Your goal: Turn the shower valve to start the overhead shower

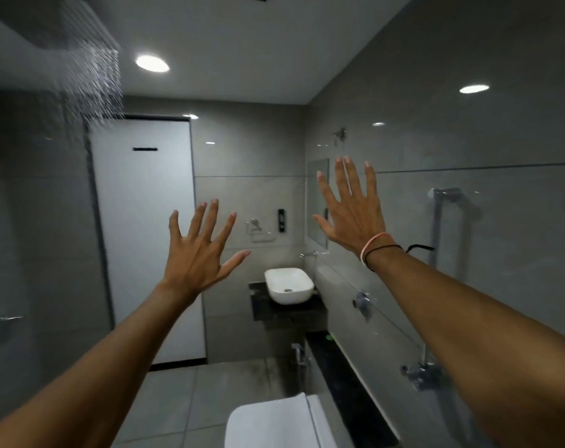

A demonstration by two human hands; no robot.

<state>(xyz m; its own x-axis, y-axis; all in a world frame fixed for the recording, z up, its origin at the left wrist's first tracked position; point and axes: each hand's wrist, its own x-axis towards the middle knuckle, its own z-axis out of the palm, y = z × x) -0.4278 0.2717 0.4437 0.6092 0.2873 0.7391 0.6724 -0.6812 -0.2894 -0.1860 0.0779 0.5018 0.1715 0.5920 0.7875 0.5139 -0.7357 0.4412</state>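
Observation:
The overhead shower head (77, 25) is at the top left, blurred, with water streaming down from it (101, 88). A chrome shower valve (424, 375) sits low on the right wall, with a chrome riser pipe (437, 221) above it. My left hand (198, 252) is raised in the middle of the view, fingers spread, holding nothing. My right hand (353, 205) is raised higher to the right, fingers spread and empty, with thread bands on its wrist. Both hands are well away from the valve.
A white door (142, 237) stands ahead. A white basin (289, 284) sits on a dark counter (287, 310). A toilet (274, 425) is at the bottom. A small wall tap (361, 302), a mirror (318, 202) and a dark ledge (349, 392) line the right wall.

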